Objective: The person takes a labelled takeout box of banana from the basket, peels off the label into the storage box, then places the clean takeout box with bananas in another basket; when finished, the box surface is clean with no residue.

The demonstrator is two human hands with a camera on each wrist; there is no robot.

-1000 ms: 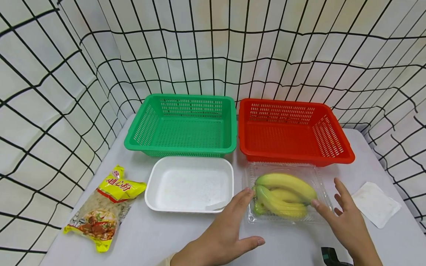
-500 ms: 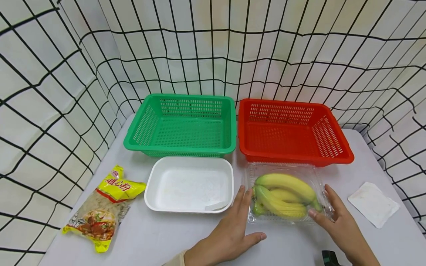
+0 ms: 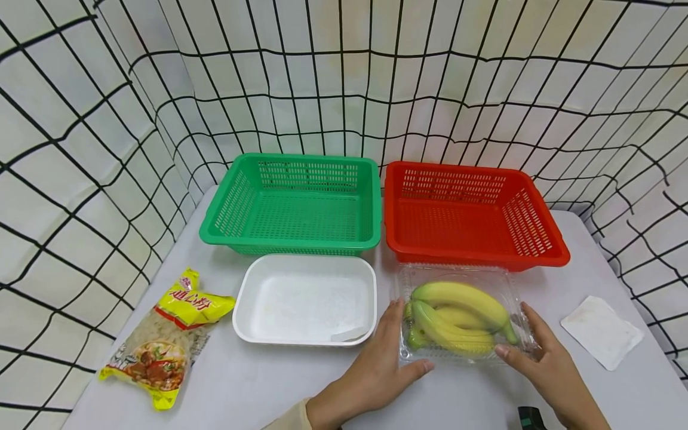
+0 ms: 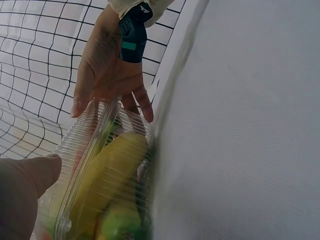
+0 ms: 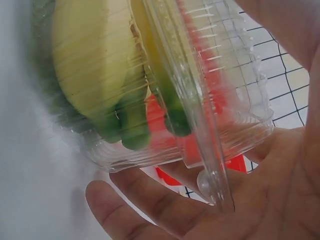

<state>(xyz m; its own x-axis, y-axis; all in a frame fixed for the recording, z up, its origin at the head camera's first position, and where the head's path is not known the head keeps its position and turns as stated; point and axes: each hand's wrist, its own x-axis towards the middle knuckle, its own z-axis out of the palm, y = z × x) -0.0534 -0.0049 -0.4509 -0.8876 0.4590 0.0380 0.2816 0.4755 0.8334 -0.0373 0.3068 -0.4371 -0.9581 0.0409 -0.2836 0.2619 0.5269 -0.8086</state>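
hands [image 3: 457,373] at banana box [image 3: 462,275] edges

The left hand [image 3: 376,364] is bare, showing a cream sleeve cuff [image 3: 292,417] at the wrist. The right hand [image 3: 543,364] is wearing a dark wrist-mounted device [image 4: 132,32] bearing a teal patch.
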